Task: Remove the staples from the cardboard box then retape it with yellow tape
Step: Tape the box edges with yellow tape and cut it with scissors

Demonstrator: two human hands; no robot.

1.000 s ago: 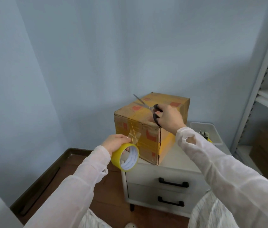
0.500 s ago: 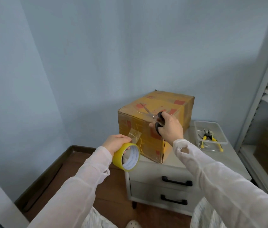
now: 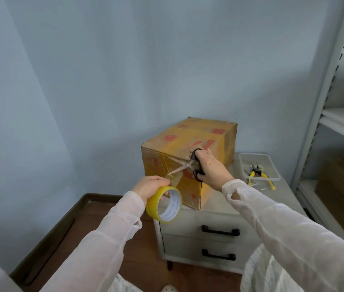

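matt cardboard box [image 3: 190, 142], glossy tape roll [image 3: 162, 204]

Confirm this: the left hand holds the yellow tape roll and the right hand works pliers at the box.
Wrong tool: in the head view the right hand holds scissors at the box. The left hand does hold the yellow tape roll.

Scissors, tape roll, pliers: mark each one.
Scissors [image 3: 181, 167]: head view, on the blades near the pivot.
Tape roll [image 3: 152, 205]: head view, on the yellow outer band.
Pliers [image 3: 263, 175]: head view, on a yellow handle.
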